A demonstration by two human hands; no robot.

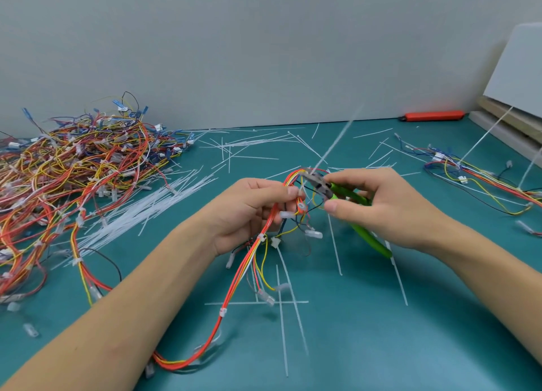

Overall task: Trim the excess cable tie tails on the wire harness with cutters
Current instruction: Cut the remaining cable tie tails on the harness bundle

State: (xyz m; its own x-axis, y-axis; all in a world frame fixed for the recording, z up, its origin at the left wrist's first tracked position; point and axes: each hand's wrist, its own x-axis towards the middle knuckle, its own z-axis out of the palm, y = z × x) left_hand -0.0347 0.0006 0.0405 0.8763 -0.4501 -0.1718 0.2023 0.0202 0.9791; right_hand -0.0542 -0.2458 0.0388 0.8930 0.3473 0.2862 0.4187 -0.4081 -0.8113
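My left hand (252, 211) grips a wire harness (240, 276) of red, orange, yellow and white wires, held up over the green mat. White cable ties (261, 238) bind the bundle at intervals. My right hand (387, 206) holds green-handled cutters (352, 197), whose grey jaws (318, 184) sit at the top of the harness loop. A long white tie tail (337, 142), blurred, rises from the jaws up and to the right. The harness's lower end trails toward the mat's front edge.
A big heap of harnesses (76, 167) fills the left of the mat (381, 332). Cut white tie tails (140, 211) lie scattered across the middle. Another harness (481, 176) lies at the right. An orange-red tool (432, 115) rests by the back wall, near stacked boards (510, 126).
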